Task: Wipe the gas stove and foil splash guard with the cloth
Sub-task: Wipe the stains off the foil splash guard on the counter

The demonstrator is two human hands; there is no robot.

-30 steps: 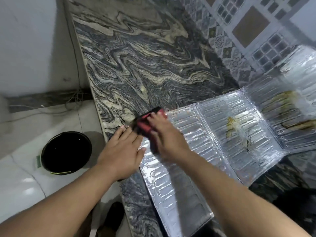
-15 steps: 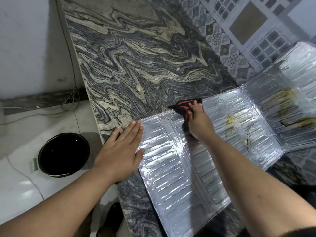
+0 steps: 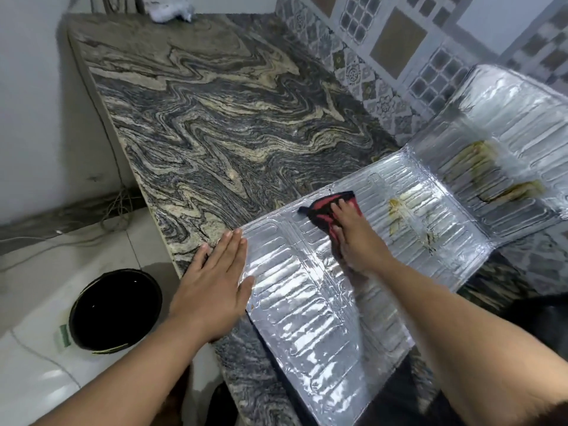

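The silver foil splash guard (image 3: 307, 302) lies unfolded and mostly flat on the marbled granite counter (image 3: 215, 124), its far panel propped up against the tiled wall. My right hand (image 3: 356, 238) presses a red and black cloth (image 3: 325, 207) onto the guard's middle panel near its far edge. My left hand (image 3: 212, 287) lies flat, fingers together, across the guard's left edge and the counter. Yellow-brown grease stains (image 3: 399, 213) mark the panels to the right of the cloth. The gas stove is only a dark shape at the lower right edge.
A black bucket (image 3: 113, 309) stands on the white floor left of the counter. A white crumpled rag (image 3: 172, 10) lies at the counter's far end. Patterned wall tiles (image 3: 384, 56) run along the right. Loose wires (image 3: 120, 201) hang by the left wall.
My right hand slid the cloth from the guard's near-left corner rightward to the middle panel, where it now stays. My left hand keeps holding the left edge down.
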